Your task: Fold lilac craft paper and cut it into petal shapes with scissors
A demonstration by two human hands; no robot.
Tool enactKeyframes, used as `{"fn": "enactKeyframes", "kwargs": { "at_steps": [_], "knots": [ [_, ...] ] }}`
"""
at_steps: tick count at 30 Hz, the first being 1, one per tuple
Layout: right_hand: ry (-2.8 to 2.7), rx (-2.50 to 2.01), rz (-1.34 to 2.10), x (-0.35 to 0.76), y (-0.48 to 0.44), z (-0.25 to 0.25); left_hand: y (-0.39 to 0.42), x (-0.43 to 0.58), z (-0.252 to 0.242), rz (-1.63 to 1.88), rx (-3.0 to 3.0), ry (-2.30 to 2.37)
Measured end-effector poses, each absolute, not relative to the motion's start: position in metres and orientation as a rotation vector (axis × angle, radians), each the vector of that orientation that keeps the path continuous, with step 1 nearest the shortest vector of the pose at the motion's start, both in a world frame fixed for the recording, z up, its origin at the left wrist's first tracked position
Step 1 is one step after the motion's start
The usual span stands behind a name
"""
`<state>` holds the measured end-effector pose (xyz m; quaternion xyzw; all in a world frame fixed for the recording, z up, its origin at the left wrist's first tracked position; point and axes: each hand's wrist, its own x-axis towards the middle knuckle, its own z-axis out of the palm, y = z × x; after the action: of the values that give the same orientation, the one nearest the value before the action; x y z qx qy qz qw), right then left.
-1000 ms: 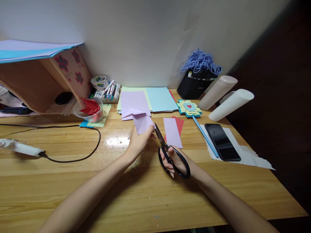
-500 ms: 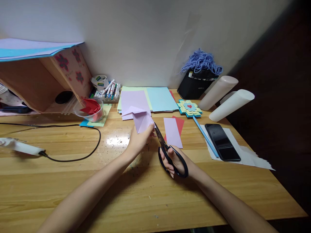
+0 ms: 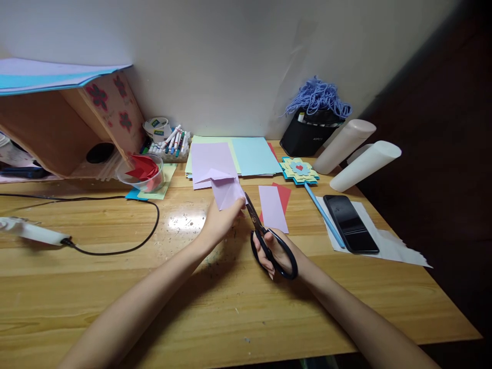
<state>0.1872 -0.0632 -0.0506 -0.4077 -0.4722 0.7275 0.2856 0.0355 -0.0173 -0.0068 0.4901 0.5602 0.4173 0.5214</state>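
My left hand (image 3: 223, 218) is closed on a folded piece of lilac paper (image 3: 226, 190), pinching its lower right corner between thumb and fingers. Black-handled scissors (image 3: 255, 218) are in my right hand (image 3: 273, 251), with fingers through the loops. Their blades point up and away, the tips at the paper's edge by my left thumb. Whether the blades are apart or together I cannot make out. Right of the blades lies a lilac paper strip (image 3: 272, 207) over a red piece (image 3: 284, 195). Behind the held paper is a lilac sheet (image 3: 215, 154) on a stack of coloured paper.
Behind stand a box of markers (image 3: 172, 146), a plastic bowl with red folded paper (image 3: 142, 171) and a black pen case (image 3: 307, 136) with blue yarn. To the right are a paper flower (image 3: 300, 169), a phone (image 3: 351, 223) and two tubes. A glue gun (image 3: 38, 233) lies left.
Almost nothing differs. My left hand and the lilac paper have shifted very slightly right; the scissors stay at the paper's edge. The whole view has moved a little.
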Motion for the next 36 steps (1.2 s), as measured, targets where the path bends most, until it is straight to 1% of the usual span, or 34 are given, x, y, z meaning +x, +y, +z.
{"fn": "enactKeyframes", "kwargs": {
  "at_steps": [5, 12, 24, 30, 36],
  "knots": [
    [-1.23, -1.102, 1.96, 0.1851, -0.0636, -0.049, -0.0156, 0.0346, -0.0077, 1.015, 1.18, 1.331],
    [-1.273, -1.008, 1.954, 0.186, -0.066, -0.0491, -0.0155, 0.0336, -0.0084, 1.008, 1.217, 1.322],
    [-1.27, -1.099, 1.946, 0.1862, -0.0611, -0.0524, -0.0146, 0.0335, -0.0135, 0.95, 1.303, 1.288],
    [-1.305, -1.148, 1.872, 0.1854, -0.0628, -0.0459, -0.0152, 0.0333, -0.0105, 0.941, 1.32, 1.328],
    [-1.304, -1.146, 1.87, 0.1854, -0.0632, -0.0457, -0.0171, 0.033, -0.0074, 0.932, 1.311, 1.317]
  ]
}}
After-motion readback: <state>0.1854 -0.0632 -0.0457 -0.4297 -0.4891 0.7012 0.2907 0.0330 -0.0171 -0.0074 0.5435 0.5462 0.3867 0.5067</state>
